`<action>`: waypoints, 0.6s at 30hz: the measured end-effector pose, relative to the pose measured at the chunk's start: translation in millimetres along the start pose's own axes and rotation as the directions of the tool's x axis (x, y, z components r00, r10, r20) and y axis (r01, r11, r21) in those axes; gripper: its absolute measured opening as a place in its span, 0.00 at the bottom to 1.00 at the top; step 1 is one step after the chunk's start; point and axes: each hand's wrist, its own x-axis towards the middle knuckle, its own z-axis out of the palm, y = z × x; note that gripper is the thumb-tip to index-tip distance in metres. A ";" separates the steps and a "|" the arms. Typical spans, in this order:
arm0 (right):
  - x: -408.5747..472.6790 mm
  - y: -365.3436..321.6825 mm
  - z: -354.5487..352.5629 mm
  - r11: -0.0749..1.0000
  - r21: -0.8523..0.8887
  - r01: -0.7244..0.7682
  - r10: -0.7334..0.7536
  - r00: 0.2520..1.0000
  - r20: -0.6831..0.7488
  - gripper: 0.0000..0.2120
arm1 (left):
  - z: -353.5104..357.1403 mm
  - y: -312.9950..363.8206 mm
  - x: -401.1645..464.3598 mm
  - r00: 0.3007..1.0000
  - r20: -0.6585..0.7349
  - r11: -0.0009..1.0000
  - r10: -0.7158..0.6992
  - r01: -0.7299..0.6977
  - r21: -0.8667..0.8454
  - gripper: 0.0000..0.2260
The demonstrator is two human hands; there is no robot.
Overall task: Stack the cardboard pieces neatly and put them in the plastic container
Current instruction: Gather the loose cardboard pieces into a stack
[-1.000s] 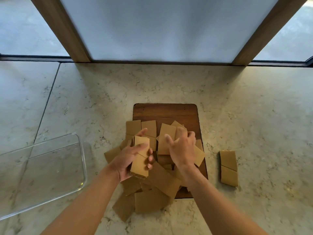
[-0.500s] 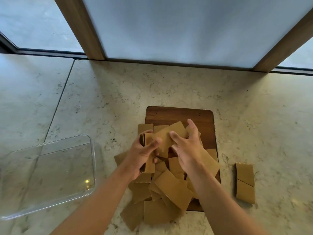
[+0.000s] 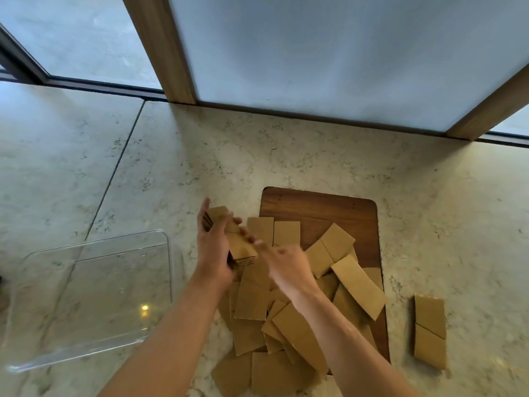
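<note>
The stack of cardboard pieces (image 3: 229, 239) is held on edge in the left hand (image 3: 213, 247), above the near-left corner of the wooden board (image 3: 320, 207). The fingers extend along the stack's far-left side with the thumb closed over its top — a firm grip. The right hand (image 3: 286, 267) is motion-blurred; its fingers appear extended against the stack's right face, with nothing visibly held. A second ago the right hand was lifting a piece from the loose pile (image 3: 286, 319); that piece has now joined the stack, which has shifted left toward the plastic container (image 3: 169, 262). The container holds nothing. Many pieces remain loose — including two pieces (image 3: 429, 330) lying apart, right of the board — so the task is judged to be at an early stage.
</note>
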 end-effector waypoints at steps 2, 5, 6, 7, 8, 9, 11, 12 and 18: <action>13.9 -1.3 -17.0 0.971 -0.208 0.115 -0.183 0.921 -0.345 0.16 | -6.6 8.5 4.1 0.999 0.031 0.996 -0.035 0.037 -0.078 0.29; 28.7 1.4 -29.6 0.660 -0.749 -0.060 -0.296 0.895 -0.333 0.34 | -15.4 17.4 3.8 0.983 0.082 0.972 -0.164 0.176 -0.154 0.24; 33.6 3.3 -30.3 0.606 -0.793 -0.068 -0.282 0.913 -0.294 0.42 | -17.5 18.8 4.3 0.975 0.101 0.965 -0.200 0.214 -0.151 0.23; 37.7 5.3 -30.7 0.601 -0.797 -0.052 -0.295 0.913 -0.282 0.43 | -19.3 19.0 5.2 0.967 0.116 0.960 -0.226 0.241 -0.142 0.22; 39.6 4.1 -31.7 0.632 -0.775 -0.013 -0.319 0.907 -0.275 0.40 | -20.6 19.4 5.9 0.962 0.130 0.958 -0.241 0.257 -0.129 0.22; 44.1 4.9 -35.9 0.691 -0.722 0.027 -0.342 0.893 -0.293 0.34 | -21.2 18.9 6.7 0.961 0.138 0.962 -0.238 0.253 -0.100 0.22; 49.3 1.9 -45.3 0.854 -0.510 0.104 -0.317 0.881 -0.352 0.23 | -22.4 17.1 7.8 0.971 0.129 0.979 -0.203 0.203 0.012 0.23; 50.9 -0.8 -50.3 0.909 -0.395 0.131 -0.301 0.862 -0.407 0.20 | -22.0 16.2 8.4 0.976 0.120 0.982 -0.181 0.172 0.081 0.26; 43.3 -24.5 -34.7 0.924 -0.142 0.354 -0.376 0.784 -0.494 0.14 | -11.9 10.7 10.6 0.954 0.223 0.906 -0.201 0.095 0.412 0.29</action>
